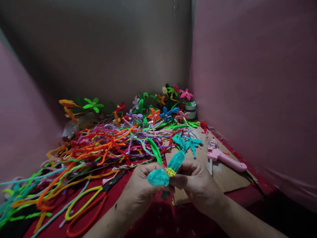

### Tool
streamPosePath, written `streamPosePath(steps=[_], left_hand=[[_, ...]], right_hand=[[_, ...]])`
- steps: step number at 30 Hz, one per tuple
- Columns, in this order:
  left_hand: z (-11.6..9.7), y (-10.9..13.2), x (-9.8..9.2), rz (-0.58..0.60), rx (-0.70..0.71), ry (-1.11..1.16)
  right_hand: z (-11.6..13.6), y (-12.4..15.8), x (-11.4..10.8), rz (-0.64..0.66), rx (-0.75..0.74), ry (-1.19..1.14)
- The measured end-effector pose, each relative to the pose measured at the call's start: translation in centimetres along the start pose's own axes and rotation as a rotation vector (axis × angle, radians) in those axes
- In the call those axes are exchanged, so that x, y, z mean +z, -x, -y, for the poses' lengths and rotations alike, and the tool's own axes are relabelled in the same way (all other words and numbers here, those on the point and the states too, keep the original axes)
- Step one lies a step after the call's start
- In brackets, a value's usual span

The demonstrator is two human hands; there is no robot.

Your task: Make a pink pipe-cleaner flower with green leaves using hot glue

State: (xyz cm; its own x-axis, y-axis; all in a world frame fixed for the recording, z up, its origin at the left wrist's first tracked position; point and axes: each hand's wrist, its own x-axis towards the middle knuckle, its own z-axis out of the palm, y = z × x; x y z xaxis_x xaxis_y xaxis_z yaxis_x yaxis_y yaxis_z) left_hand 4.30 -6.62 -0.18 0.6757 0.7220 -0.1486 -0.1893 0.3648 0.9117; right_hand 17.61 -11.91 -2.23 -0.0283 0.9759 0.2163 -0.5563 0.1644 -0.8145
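Observation:
A pipe-cleaner flower (158,177) with teal petals and a cluster of small yellow beads at its centre is held between my two hands. My left hand (142,186) has its fingers closed behind the lower left petal. My right hand (200,185) pinches the flower close to the yellow centre, its thumb beside the beads. A green leaf-like strip rises just behind the flower. The fingertips under the petals are partly hidden. Beyond the hands, loose teal petals (185,143) lie on a cardboard sheet (220,180).
Left of me spreads a tangled heap of coloured pipe cleaners (99,145). Scissors (115,181) with yellow and red handles lie near my left wrist. A pink glue gun (229,160) rests on the cardboard. Finished flowers (167,114) and a white container (190,110) stand along the back wall.

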Motion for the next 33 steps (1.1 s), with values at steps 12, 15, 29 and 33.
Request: streamPosePath(steps=[12, 15, 29, 33], left_hand=[[0.7, -0.5, -0.6, 0.008, -0.042, 0.002], [0.7, -0.6, -0.7, -0.008, -0.037, -0.018], [0.0, -1.4, -2.3, -0.025, -0.001, 0.128], [0.0, -1.7, -2.6, -0.010, 0.035, 0.153]], right_hand=[[0.2, -0.5, 0.3, -0.019, 0.035, 0.033], [0.2, -0.7, 0.4, -0.067, 0.058, 0.017], [6.5, -3.9, -5.6, -0.269, -0.004, 1.386], [9.4, -7.2, -9.3, -0.270, 0.239, 1.904]])
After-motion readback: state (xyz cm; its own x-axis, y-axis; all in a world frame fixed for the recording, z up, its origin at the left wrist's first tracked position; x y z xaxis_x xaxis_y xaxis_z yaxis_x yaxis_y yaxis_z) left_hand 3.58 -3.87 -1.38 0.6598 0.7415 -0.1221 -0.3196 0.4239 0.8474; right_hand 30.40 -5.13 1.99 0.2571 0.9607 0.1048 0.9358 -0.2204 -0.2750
